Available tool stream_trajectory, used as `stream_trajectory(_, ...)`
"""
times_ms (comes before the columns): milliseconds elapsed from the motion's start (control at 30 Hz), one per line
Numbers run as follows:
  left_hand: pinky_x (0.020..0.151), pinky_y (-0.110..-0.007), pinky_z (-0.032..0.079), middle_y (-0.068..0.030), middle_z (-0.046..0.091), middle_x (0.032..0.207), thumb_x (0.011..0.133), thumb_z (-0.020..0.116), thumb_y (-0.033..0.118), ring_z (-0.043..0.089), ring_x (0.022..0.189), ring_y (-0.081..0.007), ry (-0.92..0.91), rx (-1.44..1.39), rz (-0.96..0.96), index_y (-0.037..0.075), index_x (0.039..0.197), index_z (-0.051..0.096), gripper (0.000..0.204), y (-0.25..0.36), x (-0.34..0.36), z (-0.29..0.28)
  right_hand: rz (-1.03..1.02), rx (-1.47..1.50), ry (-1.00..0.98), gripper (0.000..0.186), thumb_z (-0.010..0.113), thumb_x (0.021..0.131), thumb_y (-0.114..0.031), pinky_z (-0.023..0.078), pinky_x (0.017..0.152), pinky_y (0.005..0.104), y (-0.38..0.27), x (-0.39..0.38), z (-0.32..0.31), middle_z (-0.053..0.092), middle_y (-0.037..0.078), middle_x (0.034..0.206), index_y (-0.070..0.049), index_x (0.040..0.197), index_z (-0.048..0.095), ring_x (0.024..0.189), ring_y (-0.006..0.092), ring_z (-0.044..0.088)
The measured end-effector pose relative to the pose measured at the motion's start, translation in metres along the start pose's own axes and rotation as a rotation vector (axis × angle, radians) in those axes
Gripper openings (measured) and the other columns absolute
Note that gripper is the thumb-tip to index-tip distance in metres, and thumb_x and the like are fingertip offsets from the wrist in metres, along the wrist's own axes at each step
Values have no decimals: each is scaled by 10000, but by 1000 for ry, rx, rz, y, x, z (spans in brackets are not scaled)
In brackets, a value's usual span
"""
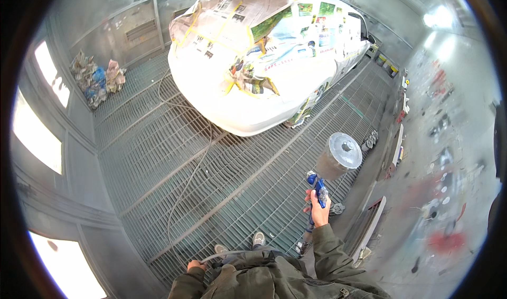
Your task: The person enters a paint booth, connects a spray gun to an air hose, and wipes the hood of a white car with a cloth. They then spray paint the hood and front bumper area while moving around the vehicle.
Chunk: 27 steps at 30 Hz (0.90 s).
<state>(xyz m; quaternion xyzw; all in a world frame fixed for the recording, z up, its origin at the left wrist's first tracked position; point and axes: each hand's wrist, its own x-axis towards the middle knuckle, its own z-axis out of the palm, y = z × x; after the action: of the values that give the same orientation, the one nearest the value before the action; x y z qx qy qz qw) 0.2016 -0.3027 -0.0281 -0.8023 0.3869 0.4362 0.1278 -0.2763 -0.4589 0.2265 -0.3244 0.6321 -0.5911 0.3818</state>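
Note:
My right hand (pixel 318 210) is wrapped round the handle of a blue spray gun (pixel 318 187), held out ahead of me on the right. On top of the gun sits a grey, paint-coated cup (pixel 343 153) with a round lid. Low on the left, my left hand (pixel 196 265) is closed round a grey air hose (pixel 224 254), which runs across in front of my body. Beyond both hands stands a white car (pixel 237 106), its windows and upper parts masked with newspaper (pixel 224 27) and yellow tape. The gun is apart from the car.
Slatted metal grating (pixel 253 167) covers the floor, with the hose looping over it toward the car. Crumpled masking paper (pixel 97 80) is heaped at the left wall. Along the paint-spattered right wall (pixel 438 193) lie a long loose panel (pixel 369 225) and, farther off, yellow-topped containers (pixel 388 64).

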Motion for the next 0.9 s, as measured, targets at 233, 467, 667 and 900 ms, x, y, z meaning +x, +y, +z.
stream_trajectory(233,758,-420,574,-146,734,790,785,770,480,715,803,-325,129,12,61,85,953,786,430,8,4,4,20,44,-11,305,614,984,-216,540,478,283,8,14,-21,673,64,1003,-18,1213,581,828,109,621)
stream_trajectory(467,737,-441,576,-147,730,786,756,746,592,716,796,-346,176,140,147,128,913,795,492,0,20,14,28,106,-22,409,611,987,-239,542,493,290,0,20,-30,662,67,984,-56,1338,508,847,132,629)
stream_trajectory(667,754,-439,574,-149,733,813,756,751,547,715,817,-353,198,185,144,134,918,795,445,5,17,-3,-19,222,-9,276,609,989,-267,535,483,292,-7,20,-40,656,63,935,-14,1093,643,839,129,629)
stream_trajectory(900,759,-440,573,-148,733,817,757,750,541,715,821,-353,198,268,230,134,918,795,440,59,16,-25,-117,287,92,257,633,970,-236,523,458,291,-38,66,-70,654,70,870,15,1022,656,778,132,622)
